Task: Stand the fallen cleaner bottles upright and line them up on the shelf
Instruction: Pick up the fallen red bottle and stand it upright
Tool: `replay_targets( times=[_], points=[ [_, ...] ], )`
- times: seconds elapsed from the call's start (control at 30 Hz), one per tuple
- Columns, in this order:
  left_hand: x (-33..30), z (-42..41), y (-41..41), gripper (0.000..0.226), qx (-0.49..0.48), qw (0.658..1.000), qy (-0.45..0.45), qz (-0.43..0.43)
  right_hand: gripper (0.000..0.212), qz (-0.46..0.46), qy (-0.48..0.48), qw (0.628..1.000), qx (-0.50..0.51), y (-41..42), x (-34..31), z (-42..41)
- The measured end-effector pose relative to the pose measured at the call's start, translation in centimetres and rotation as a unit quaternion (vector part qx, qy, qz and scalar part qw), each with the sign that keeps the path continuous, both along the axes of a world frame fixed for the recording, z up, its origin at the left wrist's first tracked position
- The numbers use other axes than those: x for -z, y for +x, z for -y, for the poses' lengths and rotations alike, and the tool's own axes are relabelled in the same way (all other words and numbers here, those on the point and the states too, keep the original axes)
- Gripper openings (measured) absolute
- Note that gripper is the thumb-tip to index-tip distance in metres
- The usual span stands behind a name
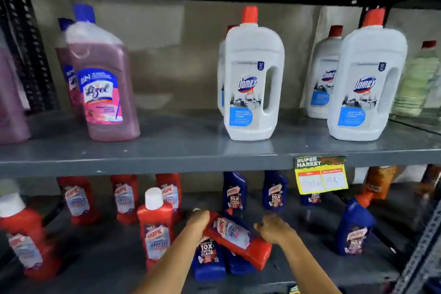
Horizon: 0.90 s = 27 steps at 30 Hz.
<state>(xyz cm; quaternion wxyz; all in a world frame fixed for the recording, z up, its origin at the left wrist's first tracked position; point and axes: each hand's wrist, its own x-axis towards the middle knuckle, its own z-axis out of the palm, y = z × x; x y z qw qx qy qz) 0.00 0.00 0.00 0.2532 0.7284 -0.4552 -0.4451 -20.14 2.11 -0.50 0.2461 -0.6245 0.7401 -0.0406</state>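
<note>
Lower shelf [100,253], centre: red bottle [238,238] lying tilted across two fallen blue bottles [210,260], base toward 5 o'clock. Left hand [198,222] at bottle's 10 o'clock end, fingers curled round neck. Right hand [272,229] at 3 o'clock edge, fingers bent; contact cannot be told, blurred. Bottle: glossy plastic, flat-sided, paper label.
</note>
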Motion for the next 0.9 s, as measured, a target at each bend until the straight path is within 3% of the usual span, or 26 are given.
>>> replay_targets(
  times=[0.1,0.2,0.27,0.43,0.57,0.67,0.77,0.83,0.9],
  points=[
    [1.1,0.7,-0.3,0.036,-0.048,0.994,-0.003,-0.099,0.059,0.059,0.058,0.996,0.021,-0.5,1.6,0.5],
    [0.8,0.6,-0.4,0.027,-0.077,0.990,0.008,-0.121,0.061,0.197,0.130,0.968,0.079,-0.7,3.2,0.2],
    [0.7,0.9,-0.2,0.035,-0.098,0.989,0.017,-0.108,0.055,0.282,0.144,0.943,0.101,-0.8,4.2,0.1],
    [1.2,1.8,-0.2,0.040,-0.159,0.961,0.061,-0.217,0.034,0.347,0.132,0.924,0.092,-0.9,4.2,-0.4],
    [2.1,1.5,-0.1,0.036,-0.151,0.960,-0.004,-0.235,0.015,0.393,0.122,0.907,0.091,-0.8,3.7,-1.6],
    [2.9,1.2,-0.1,0.025,-0.176,0.946,-0.018,-0.271,0.015,0.489,0.132,0.857,0.096,-0.2,4.0,-3.3],
    [3.5,0.5,-0.3,0.026,-0.197,0.896,-0.017,-0.398,0.013,0.568,0.135,0.805,0.105,0.5,4.8,-5.4],
    [3.6,-0.2,0.0,0.029,-0.189,0.864,-0.022,-0.466,0.024,0.612,0.127,0.771,0.121,1.1,5.3,-6.7],
    [3.6,-0.5,0.6,0.036,-0.154,0.854,-0.046,-0.495,0.034,0.648,0.122,0.740,0.131,1.5,5.6,-7.8]
  ],
)
